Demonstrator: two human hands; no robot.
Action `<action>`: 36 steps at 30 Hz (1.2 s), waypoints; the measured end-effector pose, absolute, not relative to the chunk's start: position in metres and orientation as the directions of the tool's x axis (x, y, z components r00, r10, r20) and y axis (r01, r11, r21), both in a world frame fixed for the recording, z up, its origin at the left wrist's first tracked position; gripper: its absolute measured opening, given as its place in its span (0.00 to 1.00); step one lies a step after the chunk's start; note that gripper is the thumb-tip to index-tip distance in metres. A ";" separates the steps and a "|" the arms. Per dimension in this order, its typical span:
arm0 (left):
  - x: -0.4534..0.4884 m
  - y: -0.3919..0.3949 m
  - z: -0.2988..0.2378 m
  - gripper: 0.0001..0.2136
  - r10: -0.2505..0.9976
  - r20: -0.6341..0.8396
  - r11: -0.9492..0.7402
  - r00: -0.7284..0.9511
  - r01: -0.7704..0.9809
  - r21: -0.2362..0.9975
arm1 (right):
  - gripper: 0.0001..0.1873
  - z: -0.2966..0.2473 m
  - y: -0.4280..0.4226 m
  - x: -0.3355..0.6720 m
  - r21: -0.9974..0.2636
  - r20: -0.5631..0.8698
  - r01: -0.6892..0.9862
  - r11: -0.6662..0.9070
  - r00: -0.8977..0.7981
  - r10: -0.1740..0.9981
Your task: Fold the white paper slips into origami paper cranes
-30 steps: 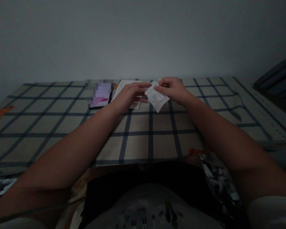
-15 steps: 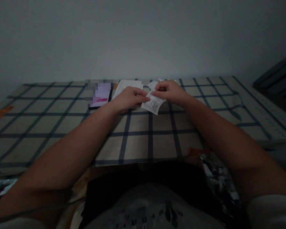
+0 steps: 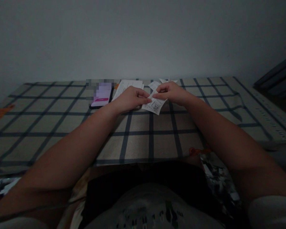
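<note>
A small sheet of paper [image 3: 153, 107] with a dark printed drawing is pinched between both hands above the checked tablecloth. My left hand [image 3: 132, 98] grips its left upper edge between thumb and fingers. On the other side, my right hand [image 3: 171, 92] is closed on the upper right part, its fingertips close to the left ones. The sheet's lower edge hangs toward me. Beneath and behind my left hand lie printed papers [image 3: 126, 84]. More white paper pieces [image 3: 154, 84] are just behind my right hand.
A phone [image 3: 102, 95] with a lit screen, partly blurred out, lies left of the papers. The checked tablecloth [image 3: 138, 143] covers the table up to the grey wall [image 3: 143, 38]. A dark slatted object [image 3: 278, 73] stands at the far right.
Both hands have shifted very slightly to the right with the sheet. The sheet's lower part has tilted and bent a little, and both hands keep hold of it.
</note>
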State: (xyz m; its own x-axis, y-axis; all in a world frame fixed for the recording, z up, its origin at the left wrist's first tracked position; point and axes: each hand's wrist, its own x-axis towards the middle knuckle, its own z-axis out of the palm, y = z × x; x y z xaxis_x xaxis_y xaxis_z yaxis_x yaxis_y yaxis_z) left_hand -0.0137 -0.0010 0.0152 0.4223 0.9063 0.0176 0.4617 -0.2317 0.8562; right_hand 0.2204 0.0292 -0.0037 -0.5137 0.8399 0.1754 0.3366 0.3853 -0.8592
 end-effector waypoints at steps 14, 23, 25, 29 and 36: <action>-0.018 0.001 0.014 0.10 0.865 -0.017 -0.267 0.502 0.488 0.831 | 0.13 0.001 0.022 0.215 -0.822 0.173 0.392 0.413 -0.518 0.838; -0.008 0.007 0.008 0.10 0.943 0.033 -0.072 0.331 0.105 0.992 | 0.16 -0.003 0.029 0.220 -0.893 0.276 0.253 0.373 -0.348 0.896; -0.008 0.010 0.006 0.12 0.938 0.042 -0.043 0.345 -0.005 0.999 | 0.17 -0.002 0.028 0.219 -0.913 0.278 0.218 0.345 -0.287 0.917; -0.010 0.007 0.004 0.18 0.934 0.095 -0.098 0.344 -0.006 0.995 | 0.17 0.002 0.024 0.217 -0.924 0.275 0.197 0.328 -0.254 0.927; -0.013 0.009 -0.005 0.23 0.897 0.115 -0.118 0.428 -0.020 0.993 | 0.14 -0.002 0.028 0.218 -0.915 0.319 0.164 0.369 -0.267 0.909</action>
State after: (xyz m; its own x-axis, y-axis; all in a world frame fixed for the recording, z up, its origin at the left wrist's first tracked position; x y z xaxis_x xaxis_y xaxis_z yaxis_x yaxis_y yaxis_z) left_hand -0.0126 0.0092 -0.0054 0.4277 0.8965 0.1154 -0.0201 -0.1182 0.9928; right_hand 0.2178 0.0284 -0.0021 -0.2671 0.9093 0.3189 0.1644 0.3691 -0.9147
